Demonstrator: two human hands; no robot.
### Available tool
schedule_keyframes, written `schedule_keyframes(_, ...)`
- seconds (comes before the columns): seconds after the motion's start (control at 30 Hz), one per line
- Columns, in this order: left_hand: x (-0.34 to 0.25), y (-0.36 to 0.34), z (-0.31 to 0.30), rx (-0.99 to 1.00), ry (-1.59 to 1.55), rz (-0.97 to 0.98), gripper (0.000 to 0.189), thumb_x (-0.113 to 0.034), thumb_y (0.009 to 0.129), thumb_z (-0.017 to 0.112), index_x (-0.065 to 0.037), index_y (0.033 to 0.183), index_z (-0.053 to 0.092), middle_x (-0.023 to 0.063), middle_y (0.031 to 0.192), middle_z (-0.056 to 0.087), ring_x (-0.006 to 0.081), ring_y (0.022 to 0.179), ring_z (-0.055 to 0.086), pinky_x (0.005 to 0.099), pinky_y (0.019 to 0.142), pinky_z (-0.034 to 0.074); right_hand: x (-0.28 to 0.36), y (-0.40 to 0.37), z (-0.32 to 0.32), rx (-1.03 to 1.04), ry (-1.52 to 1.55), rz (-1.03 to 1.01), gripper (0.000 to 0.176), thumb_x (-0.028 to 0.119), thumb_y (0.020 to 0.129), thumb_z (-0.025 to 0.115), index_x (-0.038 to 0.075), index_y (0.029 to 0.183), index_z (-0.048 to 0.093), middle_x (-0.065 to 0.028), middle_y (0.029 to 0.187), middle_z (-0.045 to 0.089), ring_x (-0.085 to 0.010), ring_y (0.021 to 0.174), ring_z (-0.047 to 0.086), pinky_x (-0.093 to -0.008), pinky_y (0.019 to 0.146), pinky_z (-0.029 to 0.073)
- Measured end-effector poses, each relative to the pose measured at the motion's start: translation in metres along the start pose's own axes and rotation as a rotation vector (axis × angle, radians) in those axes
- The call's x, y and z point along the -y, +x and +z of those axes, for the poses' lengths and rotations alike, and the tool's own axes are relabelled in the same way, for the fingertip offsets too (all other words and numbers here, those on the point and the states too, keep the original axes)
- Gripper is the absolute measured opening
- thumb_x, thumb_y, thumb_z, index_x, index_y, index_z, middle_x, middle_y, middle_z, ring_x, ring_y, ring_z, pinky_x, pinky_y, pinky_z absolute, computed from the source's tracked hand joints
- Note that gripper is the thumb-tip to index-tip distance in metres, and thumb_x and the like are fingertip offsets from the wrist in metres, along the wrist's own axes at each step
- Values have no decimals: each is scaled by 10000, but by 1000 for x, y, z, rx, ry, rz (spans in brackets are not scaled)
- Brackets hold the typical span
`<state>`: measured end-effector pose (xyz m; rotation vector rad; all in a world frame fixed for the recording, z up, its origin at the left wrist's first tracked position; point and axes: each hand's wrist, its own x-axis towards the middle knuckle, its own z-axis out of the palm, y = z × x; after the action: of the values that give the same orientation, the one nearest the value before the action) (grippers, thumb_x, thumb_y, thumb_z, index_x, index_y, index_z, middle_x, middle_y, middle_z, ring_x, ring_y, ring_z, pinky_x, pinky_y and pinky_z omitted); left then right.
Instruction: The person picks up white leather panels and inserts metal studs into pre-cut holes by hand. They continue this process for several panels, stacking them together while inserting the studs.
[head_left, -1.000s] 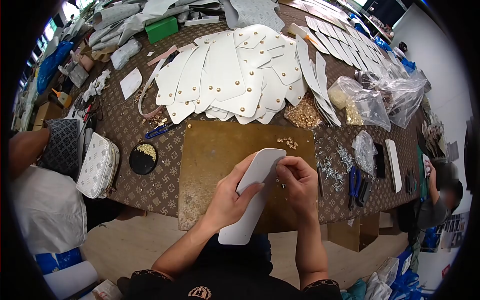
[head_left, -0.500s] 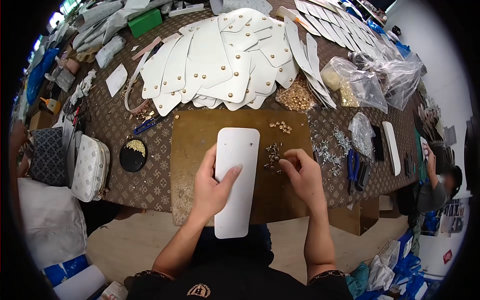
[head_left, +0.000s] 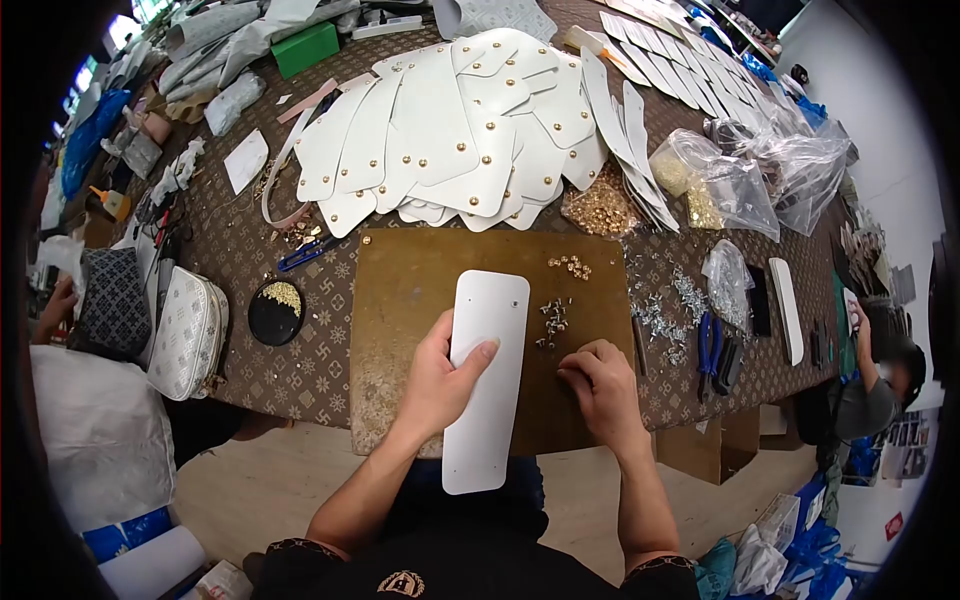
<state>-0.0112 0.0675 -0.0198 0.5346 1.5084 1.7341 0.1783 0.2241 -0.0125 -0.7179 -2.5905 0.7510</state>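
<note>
My left hand grips a long white panel with rounded corners, thumb across its face. Small holes show near the panel's corners, and a small metal piece sits at its top right one. It is held above the brown board, its lower end past the board's front edge. My right hand is closed over the board, thumb and fingers pressed together; whatever they pinch is hidden. Just beyond those fingers lies a small pile of metal screw posts, and farther back a cluster of gold studs.
Behind the board spreads a heap of white panels with gold studs. A bag of gold studs, loose silver screws and blue-handled pliers lie to the right. Left are a black dish and a white patterned bag. Other people sit at both sides.
My right hand has drawn back from the screw posts, and its fingers have curled tighter. The left hand still holds the panel; the whole view has shifted slightly.
</note>
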Motion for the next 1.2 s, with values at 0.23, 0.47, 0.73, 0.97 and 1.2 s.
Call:
schedule_keyframes(0.23,-3,-5,12,189,114,35,448,-112,991,687,23,1391,537,96,1221,690,162,1102,645,322,965,515,17,12,-7,-124,660,190,119,-72,941,662,14,1009,709,-91,946,693,-147,858,679,-275,736,557)
schedule_keyframes(0.47,-22,-10,20,312,278,52,531,-73,960,694,-30,1457,508,134,1246,690,195,1111,666,349,964,530,37,41,7,-201,399,-173,176,-86,881,714,51,989,731,-112,1168,640,-206,986,643,-293,741,560)
schedule_keyframes(0.73,-22,-9,19,341,305,102,530,-40,934,675,-72,1444,533,170,1209,715,294,1112,698,383,930,552,33,40,8,-84,681,-18,148,-81,888,716,14,1002,717,-100,1164,618,-195,1003,649,-293,842,558)
schedule_keyframes(0.97,-20,-8,21,334,353,241,503,25,919,664,-64,1406,570,152,1156,729,238,1039,720,356,880,566,27,35,7,-31,791,51,111,-80,932,691,-13,1020,681,-68,1164,610,-131,1028,635,-255,871,526)
schedule_keyframes(1.2,-17,-7,19,338,463,296,444,43,891,676,-43,1325,629,185,1136,721,310,1001,725,369,877,565,36,33,12,-92,1042,185,235,-30,933,735,33,1062,549,-57,1088,644,-120,973,639,-272,840,544)
